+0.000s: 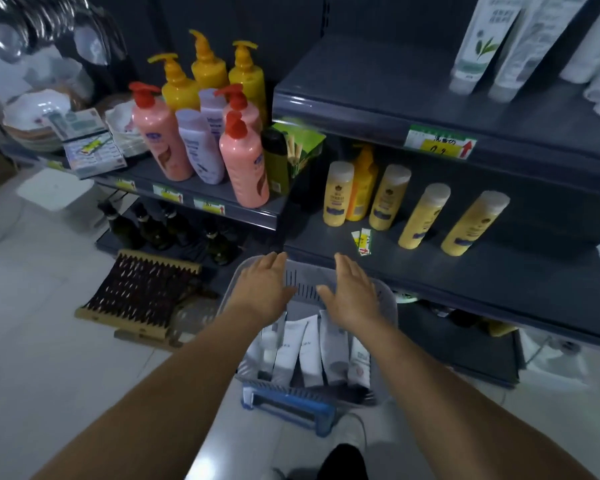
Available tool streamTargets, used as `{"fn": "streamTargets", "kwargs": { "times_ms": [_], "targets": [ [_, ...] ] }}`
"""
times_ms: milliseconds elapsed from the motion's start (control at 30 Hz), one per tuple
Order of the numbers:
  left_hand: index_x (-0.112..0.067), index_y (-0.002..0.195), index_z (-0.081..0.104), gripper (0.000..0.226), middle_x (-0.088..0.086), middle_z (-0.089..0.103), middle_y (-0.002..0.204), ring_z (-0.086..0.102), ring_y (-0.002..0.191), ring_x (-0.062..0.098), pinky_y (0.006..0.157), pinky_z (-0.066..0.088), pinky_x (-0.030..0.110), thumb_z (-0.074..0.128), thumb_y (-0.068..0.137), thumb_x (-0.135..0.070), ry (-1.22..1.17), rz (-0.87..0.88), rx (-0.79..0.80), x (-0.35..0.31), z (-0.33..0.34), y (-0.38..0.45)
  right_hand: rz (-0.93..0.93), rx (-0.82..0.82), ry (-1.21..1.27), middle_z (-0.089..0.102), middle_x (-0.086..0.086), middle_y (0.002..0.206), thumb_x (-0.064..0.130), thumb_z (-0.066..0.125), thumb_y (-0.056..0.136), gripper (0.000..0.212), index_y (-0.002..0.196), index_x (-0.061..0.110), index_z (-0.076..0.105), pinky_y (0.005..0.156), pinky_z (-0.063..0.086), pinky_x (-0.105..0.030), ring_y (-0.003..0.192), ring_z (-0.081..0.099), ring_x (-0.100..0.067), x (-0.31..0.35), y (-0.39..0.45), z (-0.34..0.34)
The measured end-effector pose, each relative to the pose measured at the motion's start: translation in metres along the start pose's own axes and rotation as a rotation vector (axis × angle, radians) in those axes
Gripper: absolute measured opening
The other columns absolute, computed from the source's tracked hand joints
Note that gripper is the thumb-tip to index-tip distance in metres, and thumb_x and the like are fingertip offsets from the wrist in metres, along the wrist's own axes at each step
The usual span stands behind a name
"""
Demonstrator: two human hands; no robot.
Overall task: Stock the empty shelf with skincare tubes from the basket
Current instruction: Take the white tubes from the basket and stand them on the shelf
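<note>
Above the basket (388,306) on the floor, I see my left hand (260,289) and right hand (352,294) spread flat, fingers straight, holding nothing. White skincare tubes (309,351) lie inside below them. Beyond, the dark shelf (361,98) carries upright white tubes (482,43) at its right.

One grey basket (388,306) sits on the floor, holding about six white skincare tubes (307,351); overlap makes the exact number uncertain. Two hands (264,289) reach over it. On the shelves stand three yellow pump bottles (205,67), three pink pump bottles (243,168), two lilac bottles (198,147), five pale yellow bottles (338,194), and at least two tall white tubes (482,43) on the upper shelf.
</note>
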State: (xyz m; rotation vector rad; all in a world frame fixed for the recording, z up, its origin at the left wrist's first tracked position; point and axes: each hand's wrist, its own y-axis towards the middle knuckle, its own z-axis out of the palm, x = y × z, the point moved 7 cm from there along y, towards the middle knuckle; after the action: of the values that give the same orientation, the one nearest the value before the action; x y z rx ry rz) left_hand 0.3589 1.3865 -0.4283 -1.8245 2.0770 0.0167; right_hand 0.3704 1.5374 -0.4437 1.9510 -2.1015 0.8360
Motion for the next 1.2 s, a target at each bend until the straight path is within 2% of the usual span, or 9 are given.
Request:
{"fn": "streamTargets", "kwargs": {
  "times_ms": [133, 300, 500, 600, 733, 833, 933, 1100, 1200],
  "targets": [
    [-0.012, 0.149, 0.021, 0.068, 0.007, 0.026, 0.156, 0.026, 0.142, 0.026, 0.116, 0.024, 0.038, 0.051, 0.094, -0.037, -0.002, -0.055, 0.070, 0.017, 0.045, 0.002, 0.029, 0.091, -0.003, 0.006, -0.005, 0.162, 0.038, 0.047, 0.097, 0.075, 0.154, 0.013, 0.005, 0.121, 0.010, -0.040, 0.148, 0.007, -0.023, -0.019, 0.008, 0.040],
    [-0.012, 0.151, 0.017, 0.070, 0.008, 0.024, 0.157, 0.024, 0.144, 0.026, 0.117, 0.023, 0.039, 0.051, 0.094, -0.037, 0.010, -0.123, 0.175, 0.041, 0.102, 0.009, 0.064, 0.177, -0.031, 0.005, -0.004, 0.162, 0.036, 0.046, 0.098, 0.073, 0.154, 0.014, 0.005, 0.119, 0.006, -0.033, 0.148, 0.008, -0.021, -0.049, 0.019, 0.084],
    [-0.012, 0.151, 0.014, 0.072, 0.010, 0.022, 0.157, 0.022, 0.145, 0.027, 0.117, 0.023, 0.041, 0.051, 0.095, -0.036, 0.037, -0.200, 0.288, 0.063, 0.166, 0.021, 0.107, 0.271, -0.057, 0.017, -0.007, 0.159, 0.035, 0.052, 0.094, 0.073, 0.152, 0.014, 0.012, 0.117, 0.021, -0.039, 0.144, 0.020, -0.026, -0.079, 0.036, 0.143],
    [-0.013, 0.152, 0.012, 0.073, 0.009, 0.018, 0.158, 0.019, 0.145, 0.027, 0.117, 0.022, 0.043, 0.051, 0.095, -0.037, 0.054, -0.227, 0.333, 0.073, 0.192, 0.030, 0.115, 0.340, -0.061, 0.008, -0.005, 0.161, 0.036, 0.051, 0.095, 0.078, 0.154, 0.014, 0.005, 0.120, 0.013, -0.039, 0.148, 0.010, -0.025, -0.087, 0.044, 0.173],
    [-0.010, 0.151, 0.012, 0.073, 0.012, 0.016, 0.159, 0.017, 0.146, 0.029, 0.116, 0.018, 0.039, 0.053, 0.095, -0.031, 0.061, -0.229, 0.355, 0.082, 0.217, 0.042, 0.131, 0.365, -0.101, -0.004, -0.002, 0.162, 0.035, 0.051, 0.095, 0.081, 0.154, 0.019, -0.003, 0.119, 0.001, -0.041, 0.149, -0.005, -0.026, -0.097, 0.055, 0.198],
    [-0.007, 0.152, 0.009, 0.072, 0.012, 0.010, 0.160, 0.011, 0.147, 0.030, 0.117, 0.017, 0.039, 0.051, 0.096, -0.024, 0.041, -0.248, 0.374, 0.085, 0.234, 0.050, 0.215, 0.376, -0.126, -0.012, 0.001, 0.161, 0.036, 0.051, 0.095, 0.081, 0.153, 0.025, -0.005, 0.119, -0.005, -0.044, 0.147, -0.015, -0.027, -0.113, 0.061, 0.207],
    [-0.003, 0.150, 0.010, 0.071, 0.012, 0.006, 0.159, 0.008, 0.147, 0.030, 0.116, 0.019, 0.040, 0.051, 0.095, -0.021, 0.040, -0.260, 0.401, 0.082, 0.250, 0.050, 0.300, 0.417, -0.121, -0.019, -0.001, 0.160, 0.027, 0.049, 0.096, 0.079, 0.153, 0.026, -0.007, 0.118, -0.006, -0.046, 0.146, -0.020, -0.032, -0.129, 0.061, 0.218],
    [-0.003, 0.146, 0.024, 0.058, 0.011, 0.023, 0.151, 0.028, 0.135, 0.031, 0.109, 0.031, 0.037, 0.046, 0.094, -0.017, 0.033, -0.207, 0.366, 0.066, 0.261, 0.058, 0.227, 0.429, -0.076, -0.014, 0.000, 0.161, 0.021, 0.041, 0.099, 0.068, 0.154, 0.020, 0.000, 0.120, -0.003, -0.039, 0.147, -0.014, -0.028, -0.122, 0.058, 0.231],
    [-0.006, 0.147, 0.024, 0.060, 0.012, 0.024, 0.150, 0.033, 0.132, 0.033, 0.109, 0.030, 0.036, 0.051, 0.094, -0.017, -0.027, -0.238, 0.373, 0.058, 0.261, 0.063, 0.333, 0.301, -0.027, -0.014, 0.001, 0.161, 0.018, 0.035, 0.100, 0.065, 0.154, 0.025, -0.001, 0.120, -0.004, -0.043, 0.147, -0.014, -0.028, -0.130, 0.063, 0.218]
  ]
}}
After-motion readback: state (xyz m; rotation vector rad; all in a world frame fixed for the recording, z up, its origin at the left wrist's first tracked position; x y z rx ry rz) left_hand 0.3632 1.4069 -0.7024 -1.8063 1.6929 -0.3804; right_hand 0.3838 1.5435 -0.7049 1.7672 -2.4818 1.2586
